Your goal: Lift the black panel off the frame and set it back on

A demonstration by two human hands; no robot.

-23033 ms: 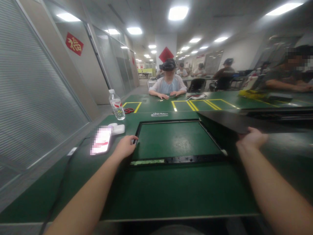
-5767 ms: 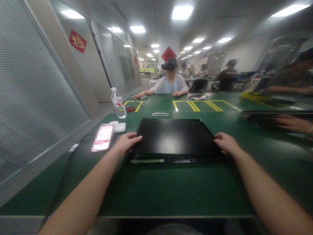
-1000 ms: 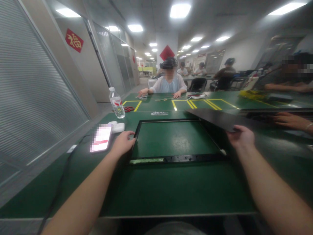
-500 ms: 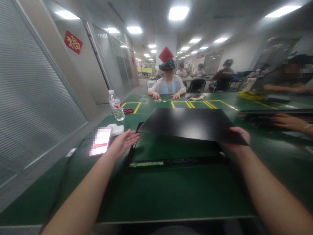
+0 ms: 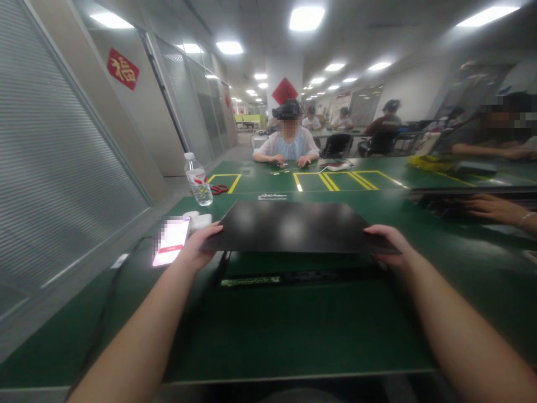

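Observation:
A flat black panel [image 5: 293, 226] hangs level just above a black rectangular frame [image 5: 293, 276] that lies on the green table [image 5: 293, 330]. My left hand [image 5: 197, 246] grips the panel's near left corner, thumb on top. At the near right corner my right hand [image 5: 388, 243] is closed on the panel's edge. Only the frame's near rail, with a pale green strip, shows under the panel.
A lit phone [image 5: 171, 242] and a white case [image 5: 198, 220] lie left of my left hand, with a cable running off. A water bottle [image 5: 197, 179] and red scissors [image 5: 218, 189] stand farther back. A co-worker's hand [image 5: 495, 208] rests at the right. Another person [image 5: 289, 143] sits across the table.
The panel has swung from the right side to above the frame and come down lower. My left hand left the frame's edge and took hold of the panel's left corner.

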